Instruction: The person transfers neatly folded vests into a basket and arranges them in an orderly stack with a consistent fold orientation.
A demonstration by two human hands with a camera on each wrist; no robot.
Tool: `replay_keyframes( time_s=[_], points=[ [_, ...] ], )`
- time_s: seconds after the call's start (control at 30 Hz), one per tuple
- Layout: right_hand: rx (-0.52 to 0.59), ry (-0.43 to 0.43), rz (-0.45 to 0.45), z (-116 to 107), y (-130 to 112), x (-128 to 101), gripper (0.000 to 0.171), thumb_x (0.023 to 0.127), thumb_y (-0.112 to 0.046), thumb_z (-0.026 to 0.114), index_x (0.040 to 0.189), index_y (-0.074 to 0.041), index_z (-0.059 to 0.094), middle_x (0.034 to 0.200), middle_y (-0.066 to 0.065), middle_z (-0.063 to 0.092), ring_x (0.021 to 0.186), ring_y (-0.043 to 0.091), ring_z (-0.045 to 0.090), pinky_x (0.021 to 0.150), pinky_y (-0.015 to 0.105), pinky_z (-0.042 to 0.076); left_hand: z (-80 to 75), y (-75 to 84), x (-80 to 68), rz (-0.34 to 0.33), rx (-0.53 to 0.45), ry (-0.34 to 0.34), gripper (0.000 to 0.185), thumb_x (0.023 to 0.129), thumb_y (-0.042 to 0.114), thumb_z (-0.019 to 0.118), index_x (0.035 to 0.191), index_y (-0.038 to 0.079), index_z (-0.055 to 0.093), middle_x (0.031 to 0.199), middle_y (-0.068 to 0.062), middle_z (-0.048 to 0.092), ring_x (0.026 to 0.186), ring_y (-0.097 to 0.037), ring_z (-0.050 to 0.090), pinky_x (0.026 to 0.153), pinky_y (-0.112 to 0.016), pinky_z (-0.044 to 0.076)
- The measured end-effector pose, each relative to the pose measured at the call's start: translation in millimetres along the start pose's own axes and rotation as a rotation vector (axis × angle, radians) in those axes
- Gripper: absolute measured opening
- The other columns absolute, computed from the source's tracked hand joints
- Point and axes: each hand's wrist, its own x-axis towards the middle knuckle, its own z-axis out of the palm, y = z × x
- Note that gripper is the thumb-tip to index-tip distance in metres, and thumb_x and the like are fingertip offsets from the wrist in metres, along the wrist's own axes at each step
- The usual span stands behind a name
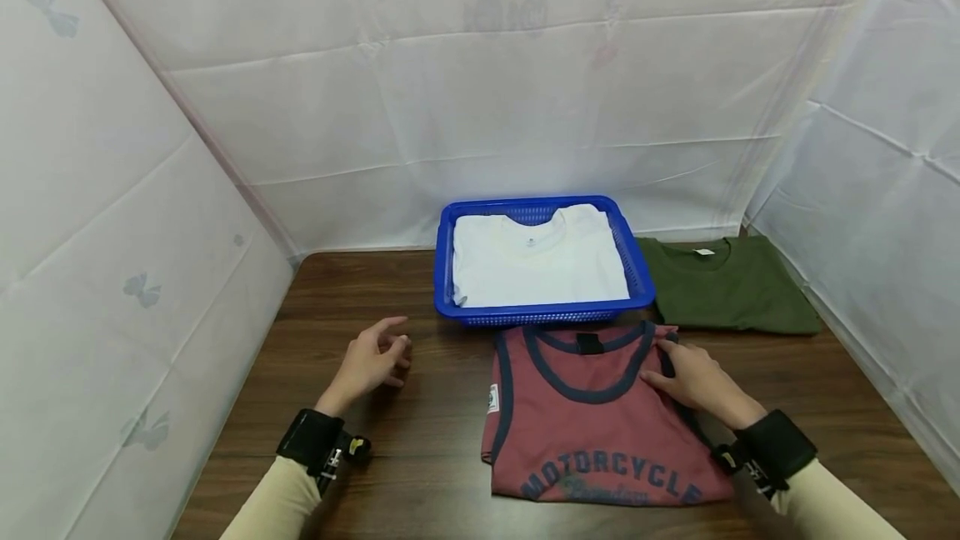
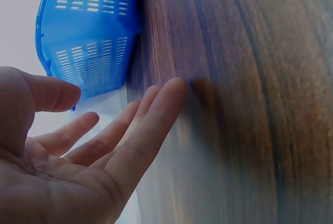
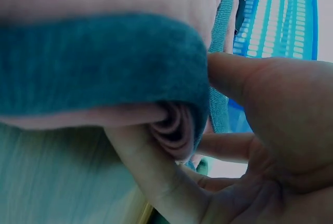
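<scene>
A folded red tank top [image 1: 585, 419] with dark trim and "MOTORCYCLE" lettering lies flat on the table. At its upper right edge, my right hand [image 1: 697, 382] grips the folded cloth. In the right wrist view the thumb [image 3: 234, 76] is on the upper side and a finger [image 3: 156, 167] reaches beneath the dark-trimmed edge. My left hand [image 1: 369, 363] holds nothing and hovers low over the table, left of the tank top, its fingers [image 2: 151, 135] loosely extended. Behind the tank top stands a blue basket [image 1: 444, 273] with a folded white T-shirt [image 1: 540, 269] inside.
A folded dark green shirt [image 1: 731, 286] lies right of the basket, near the right wall. Pale cloth walls [image 1: 480, 107] enclose the back and both sides of the brown wooden table [image 1: 300, 340].
</scene>
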Motion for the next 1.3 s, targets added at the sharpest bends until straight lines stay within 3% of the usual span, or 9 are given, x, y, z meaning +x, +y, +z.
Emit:
replay_keyframes(
  time_s=[0.17, 0.47, 0.67, 0.9, 1.3],
  points=[
    [0.021, 0.024, -0.055, 6, -14, 6, 0.069, 0.096, -0.035, 0.072, 0.139, 0.015, 0.052, 0.124, 0.040, 0.060, 0.110, 0.054, 0.061, 0.084, 0.061, 0.054, 1.9, 1.6, -3.8, -0.019, -0.024, -0.004, 0.046, 0.107, 0.012, 0.053, 0.152, 0.004, 0.046, 0.119, -0.026, 0.068, 0.089, -0.033, 0.073, 0.062, -0.041, 0.062],
    [0.037, 0.028, -0.097, 16, -33, 16, 0.066, 0.095, -0.034, 0.073, 0.137, 0.014, 0.054, 0.119, 0.034, 0.065, 0.105, 0.048, 0.065, 0.079, 0.054, 0.057, 9.8, 4.4, -7.5, -0.069, -0.148, -0.105, 0.049, 0.108, 0.011, 0.050, 0.155, 0.002, 0.039, 0.112, -0.028, 0.070, 0.083, -0.035, 0.075, 0.063, -0.045, 0.062],
    [0.058, 0.023, -0.081, 18, -38, 18, 0.066, 0.095, -0.032, 0.074, 0.137, 0.015, 0.054, 0.120, 0.034, 0.064, 0.105, 0.047, 0.066, 0.079, 0.052, 0.057, 12.4, 6.2, -8.2, -0.094, -0.156, -0.117, 0.049, 0.109, 0.012, 0.050, 0.154, 0.000, 0.038, 0.109, -0.027, 0.071, 0.082, -0.035, 0.075, 0.063, -0.044, 0.062],
    [0.065, 0.027, -0.077, 20, -41, 19, 0.065, 0.096, -0.030, 0.073, 0.139, 0.014, 0.053, 0.123, 0.034, 0.063, 0.108, 0.047, 0.065, 0.080, 0.053, 0.057, 22.1, 12.9, -10.1, -0.121, -0.247, -0.167, 0.049, 0.109, 0.011, 0.049, 0.154, -0.005, 0.036, 0.114, -0.033, 0.068, 0.088, -0.040, 0.074, 0.067, -0.048, 0.062],
    [0.051, 0.052, -0.071, 26, -44, 21, 0.064, 0.095, -0.031, 0.074, 0.139, 0.012, 0.055, 0.122, 0.035, 0.063, 0.109, 0.050, 0.063, 0.081, 0.057, 0.056, 53.3, 30.3, -6.4, -0.181, -0.256, -0.081, 0.045, 0.106, 0.010, 0.052, 0.148, -0.004, 0.045, 0.108, -0.026, 0.072, 0.081, -0.037, 0.075, 0.060, -0.046, 0.062]
  ],
)
